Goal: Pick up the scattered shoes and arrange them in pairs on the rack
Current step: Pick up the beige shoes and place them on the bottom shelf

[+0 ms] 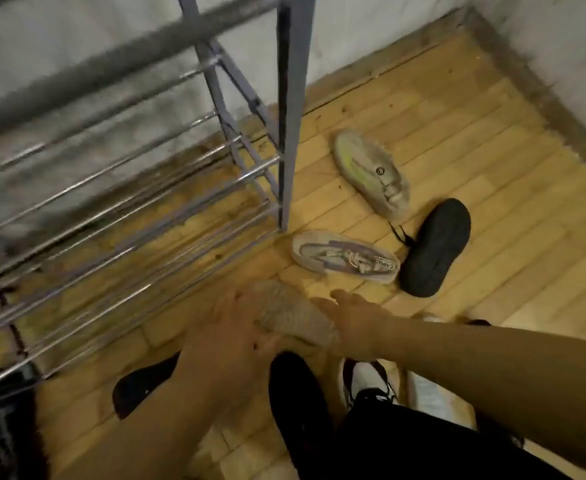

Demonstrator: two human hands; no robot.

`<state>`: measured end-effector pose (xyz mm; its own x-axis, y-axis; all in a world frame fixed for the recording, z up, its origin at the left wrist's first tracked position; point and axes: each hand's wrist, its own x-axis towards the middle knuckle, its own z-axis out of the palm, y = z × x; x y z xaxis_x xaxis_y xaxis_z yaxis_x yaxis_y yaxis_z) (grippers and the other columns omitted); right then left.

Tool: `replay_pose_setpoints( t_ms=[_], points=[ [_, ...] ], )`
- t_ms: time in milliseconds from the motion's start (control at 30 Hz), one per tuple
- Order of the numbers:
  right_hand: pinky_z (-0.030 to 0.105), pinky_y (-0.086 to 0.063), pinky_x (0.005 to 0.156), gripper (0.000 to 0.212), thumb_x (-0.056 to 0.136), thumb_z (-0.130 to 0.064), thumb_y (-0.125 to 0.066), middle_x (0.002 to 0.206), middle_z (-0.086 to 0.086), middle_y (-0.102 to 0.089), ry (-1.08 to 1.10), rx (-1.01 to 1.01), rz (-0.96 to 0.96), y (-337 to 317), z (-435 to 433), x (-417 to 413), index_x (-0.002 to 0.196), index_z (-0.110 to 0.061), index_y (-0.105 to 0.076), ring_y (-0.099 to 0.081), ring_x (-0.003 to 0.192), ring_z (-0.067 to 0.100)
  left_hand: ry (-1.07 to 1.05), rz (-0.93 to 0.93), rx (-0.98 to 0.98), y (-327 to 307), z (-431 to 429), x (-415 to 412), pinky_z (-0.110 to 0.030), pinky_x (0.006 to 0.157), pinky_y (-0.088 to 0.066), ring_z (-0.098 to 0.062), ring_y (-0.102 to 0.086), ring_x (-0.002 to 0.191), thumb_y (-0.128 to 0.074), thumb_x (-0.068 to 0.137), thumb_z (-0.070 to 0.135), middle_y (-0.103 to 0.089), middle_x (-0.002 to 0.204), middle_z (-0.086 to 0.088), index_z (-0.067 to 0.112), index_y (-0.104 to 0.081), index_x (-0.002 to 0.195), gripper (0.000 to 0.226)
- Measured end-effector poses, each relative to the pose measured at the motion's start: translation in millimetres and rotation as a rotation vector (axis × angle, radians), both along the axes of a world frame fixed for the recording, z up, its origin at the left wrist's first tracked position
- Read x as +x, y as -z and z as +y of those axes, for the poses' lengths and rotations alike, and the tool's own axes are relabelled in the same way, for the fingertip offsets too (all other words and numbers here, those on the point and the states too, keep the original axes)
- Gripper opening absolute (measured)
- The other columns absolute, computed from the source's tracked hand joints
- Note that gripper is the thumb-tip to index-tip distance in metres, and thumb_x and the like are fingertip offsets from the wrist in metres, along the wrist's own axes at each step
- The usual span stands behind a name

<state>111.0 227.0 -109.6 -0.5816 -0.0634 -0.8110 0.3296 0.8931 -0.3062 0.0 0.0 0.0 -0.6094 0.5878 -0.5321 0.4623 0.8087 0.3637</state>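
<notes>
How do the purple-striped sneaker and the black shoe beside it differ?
The purple-striped sneaker is pale and sits upright, laces showing; the black shoe is dark all over and seems flipped sole-up. Both lie on the wooden floor, off the rack.

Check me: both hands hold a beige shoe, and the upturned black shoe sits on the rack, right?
No. The left hand and right hand do hold the beige shoe, but the head view shows the upturned black shoe lying on the floor, off the rack.
</notes>
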Motion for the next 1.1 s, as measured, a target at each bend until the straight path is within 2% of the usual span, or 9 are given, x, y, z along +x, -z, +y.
replay_pose_setpoints(
  t_ms=[233, 333, 433, 533, 600, 667, 767, 900, 1100],
  points=[
    [0.051, -0.049, 0.097, 0.102, 0.090, -0.041, -0.066, 0.148, 0.011, -0.032, -0.112, 0.155, 0.096, 62, -35, 18, 0.159, -0.039, 0.009, -0.041, 0.126, 0.038, -0.090, -0.030, -0.090, 66, -64, 18, -0.035, 0.115, -0.033, -0.020, -0.030, 0.144, -0.050, 0.093, 0.069, -0.023, 0.161, 0.004, 0.033, -0.015, 0.159, 0.083],
    [0.041, -0.048, 0.095, 0.101, 0.086, -0.052, -0.067, 0.144, 0.010, -0.039, -0.143, 0.095, 0.084, 12, -36, -2, 0.161, -0.036, -0.001, -0.050, 0.123, 0.033, -0.136, 0.068, -0.047, 45, -87, 25, -0.036, 0.110, -0.041, -0.020, -0.038, 0.140, -0.053, 0.089, 0.072, -0.027, 0.160, 0.004, 0.035, -0.018, 0.158, 0.086],
    [0.022, -0.041, 0.080, 0.078, 0.097, -0.033, -0.062, 0.133, -0.008, -0.051, -0.089, -0.054, 0.137, -82, -49, -22, 0.158, -0.032, -0.015, -0.057, 0.111, 0.014, -0.099, 0.119, 0.031, -3, -104, 42, -0.042, 0.117, -0.034, -0.022, -0.027, 0.149, -0.052, 0.082, 0.078, -0.020, 0.164, 0.007, 0.042, -0.010, 0.159, 0.095],
    [0.033, -0.049, 0.070, 0.086, 0.085, -0.036, -0.068, 0.108, 0.004, -0.066, 0.058, -0.204, 0.127, -170, -60, -26, 0.159, -0.027, -0.024, -0.065, 0.089, 0.032, 0.044, 0.263, 0.036, -68, -116, 51, -0.044, 0.122, -0.025, -0.024, -0.019, 0.152, -0.057, 0.082, 0.077, -0.014, 0.167, 0.003, 0.043, -0.003, 0.159, 0.100],
    [0.033, -0.050, 0.084, 0.086, 0.087, -0.042, -0.069, 0.123, 0.002, -0.062, 0.050, -0.233, 0.200, -225, -70, -21, 0.159, -0.038, -0.022, -0.060, 0.104, 0.025, 0.090, 0.362, 0.069, -114, -124, 49, -0.046, 0.122, -0.024, -0.025, -0.018, 0.153, -0.056, 0.082, 0.077, -0.014, 0.168, 0.003, 0.048, -0.002, 0.158, 0.098],
    [0.025, -0.048, 0.085, 0.092, 0.079, -0.052, -0.074, 0.141, -0.004, -0.053, 0.095, -0.336, 0.336, -281, -82, -14, 0.157, -0.046, -0.026, -0.055, 0.113, 0.013, 0.098, 0.437, 0.195, -155, -136, 53, -0.047, 0.121, -0.027, -0.022, -0.023, 0.150, -0.055, 0.081, 0.077, -0.021, 0.165, 0.008, 0.055, -0.004, 0.156, 0.093],
    [0.034, -0.057, 0.094, 0.089, 0.066, -0.044, -0.084, 0.135, -0.003, -0.062, 0.237, -0.592, 0.432, -339, -107, 0, 0.143, -0.056, -0.042, -0.070, 0.111, 0.017, 0.045, 0.581, 0.375, -205, -160, 66, -0.042, 0.120, -0.028, -0.017, -0.029, 0.147, -0.065, 0.090, 0.060, -0.029, 0.163, 0.007, 0.054, -0.021, 0.155, 0.079],
    [0.040, -0.058, 0.087, 0.077, 0.074, -0.028, -0.089, 0.127, 0.002, -0.072, 0.336, -0.799, 0.527, -371, -137, 20, 0.138, -0.051, -0.053, -0.074, 0.107, 0.026, -0.002, 0.900, 0.482, -238, -194, 79, -0.052, 0.116, -0.031, -0.023, -0.037, 0.141, -0.071, 0.088, 0.050, -0.042, 0.154, 0.005, 0.047, -0.041, 0.150, 0.069],
    [0.045, -0.058, 0.085, 0.061, 0.080, -0.033, -0.077, 0.128, 0.000, -0.072, 0.517, -0.960, 0.602, -366, -160, 44, 0.138, -0.043, -0.060, -0.073, 0.110, 0.029, 0.110, 0.959, 0.327, -244, -206, 92, -0.055, 0.122, -0.017, -0.028, -0.019, 0.150, -0.069, 0.076, 0.072, -0.022, 0.162, -0.002, 0.052, -0.020, 0.157, 0.097]
  ],
)
